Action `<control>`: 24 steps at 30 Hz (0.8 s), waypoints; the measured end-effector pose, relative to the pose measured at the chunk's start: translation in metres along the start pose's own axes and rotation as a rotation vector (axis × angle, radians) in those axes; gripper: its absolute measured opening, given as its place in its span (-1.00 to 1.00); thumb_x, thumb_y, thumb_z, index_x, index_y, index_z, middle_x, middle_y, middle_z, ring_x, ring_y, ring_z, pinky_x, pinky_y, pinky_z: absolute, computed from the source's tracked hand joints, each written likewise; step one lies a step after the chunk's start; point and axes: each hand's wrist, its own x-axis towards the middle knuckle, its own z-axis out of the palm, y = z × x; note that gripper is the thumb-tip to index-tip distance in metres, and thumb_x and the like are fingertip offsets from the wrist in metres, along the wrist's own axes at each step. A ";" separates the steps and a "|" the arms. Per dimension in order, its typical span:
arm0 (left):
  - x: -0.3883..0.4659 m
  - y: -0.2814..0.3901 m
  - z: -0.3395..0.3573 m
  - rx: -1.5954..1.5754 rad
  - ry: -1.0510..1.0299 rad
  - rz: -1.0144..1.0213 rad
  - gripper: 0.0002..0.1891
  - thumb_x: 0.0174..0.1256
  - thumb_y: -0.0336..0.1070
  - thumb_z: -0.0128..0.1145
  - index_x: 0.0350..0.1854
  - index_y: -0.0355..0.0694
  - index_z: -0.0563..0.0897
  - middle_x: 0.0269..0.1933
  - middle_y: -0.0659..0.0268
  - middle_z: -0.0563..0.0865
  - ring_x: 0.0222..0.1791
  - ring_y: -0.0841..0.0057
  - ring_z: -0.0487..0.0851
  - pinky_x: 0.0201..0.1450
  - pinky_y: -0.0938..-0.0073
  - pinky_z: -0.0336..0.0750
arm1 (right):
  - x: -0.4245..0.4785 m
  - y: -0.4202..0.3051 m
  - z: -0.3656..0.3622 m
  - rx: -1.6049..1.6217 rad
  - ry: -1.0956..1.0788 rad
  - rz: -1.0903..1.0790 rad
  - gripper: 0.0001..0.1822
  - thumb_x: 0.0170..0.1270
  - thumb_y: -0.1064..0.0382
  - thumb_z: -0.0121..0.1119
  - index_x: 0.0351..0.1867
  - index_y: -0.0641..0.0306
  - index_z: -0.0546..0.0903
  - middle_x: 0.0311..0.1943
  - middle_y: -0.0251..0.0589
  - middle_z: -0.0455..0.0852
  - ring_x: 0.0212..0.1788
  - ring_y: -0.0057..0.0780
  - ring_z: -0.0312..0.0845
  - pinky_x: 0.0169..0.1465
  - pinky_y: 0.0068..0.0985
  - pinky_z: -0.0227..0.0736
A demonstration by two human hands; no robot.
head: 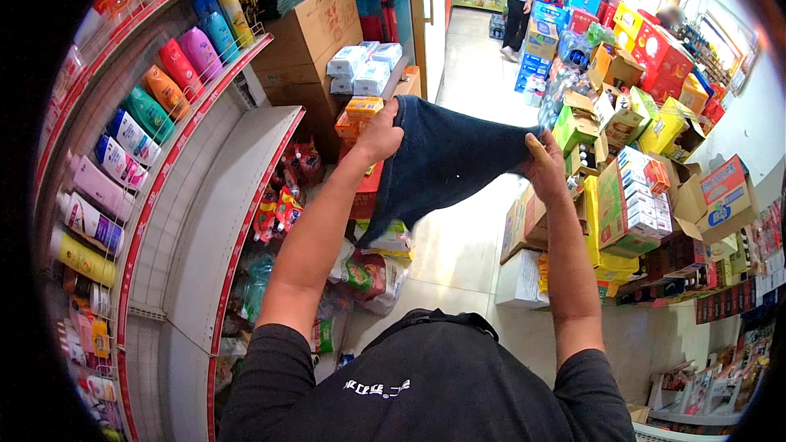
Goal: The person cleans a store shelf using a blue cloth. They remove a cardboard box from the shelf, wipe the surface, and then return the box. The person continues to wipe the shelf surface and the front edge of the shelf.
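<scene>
A dark navy cloth (451, 153) is stretched in the air between my two hands. My left hand (382, 132) grips its upper left corner, with the thumb side toward the fabric. At the other end, my right hand (545, 156) pinches the right corner. One corner of the cloth hangs loose at the lower left and looks slightly blurred. Below and left of the cloth stand orange boxes (363, 108) and packs in white plastic wrap (370, 69). A bare white metal shelf board (245, 153) lies to the left of my left forearm.
Bottles of shampoo and lotion (147, 113) line the upper shelf on the left. Bagged goods (368, 276) lie on the floor below. Stacked cartons (632, 202) crowd the right side. Tall cardboard boxes (307, 43) stand behind the shelf. A person (522, 0) stands far down the tiled aisle.
</scene>
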 end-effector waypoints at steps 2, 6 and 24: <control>-0.003 0.003 -0.004 -0.241 -0.014 -0.088 -0.41 0.16 -0.53 0.03 0.35 -0.40 0.50 0.19 0.09 0.71 0.25 0.33 0.67 0.32 0.34 0.50 | 0.001 -0.025 0.007 -0.263 -0.045 0.012 -0.53 0.56 0.18 0.20 0.39 0.18 0.38 -0.07 -0.19 0.75 -0.07 -0.45 0.77 -0.04 -0.37 0.79; -0.009 0.035 -0.014 -0.580 -0.026 -0.164 -0.42 0.20 -0.59 0.09 0.36 -0.36 0.49 0.13 0.22 0.72 0.16 0.46 0.71 0.23 0.41 0.63 | 0.016 -0.032 0.010 -0.465 -0.141 0.015 0.09 0.40 0.26 0.37 0.71 0.08 -0.21 0.07 0.06 0.72 -0.02 -0.29 0.75 0.07 -0.29 0.75; 0.016 0.022 0.002 0.074 0.109 -0.246 -0.56 0.15 -0.42 0.18 0.15 -0.26 0.55 -0.08 0.11 0.71 -0.03 0.29 0.71 0.09 0.32 0.59 | 0.061 -0.025 -0.025 -0.488 0.049 0.152 -0.69 0.41 0.23 0.39 0.07 0.37 0.76 -0.20 -0.20 0.81 -0.20 -0.53 0.65 -0.10 -0.56 0.56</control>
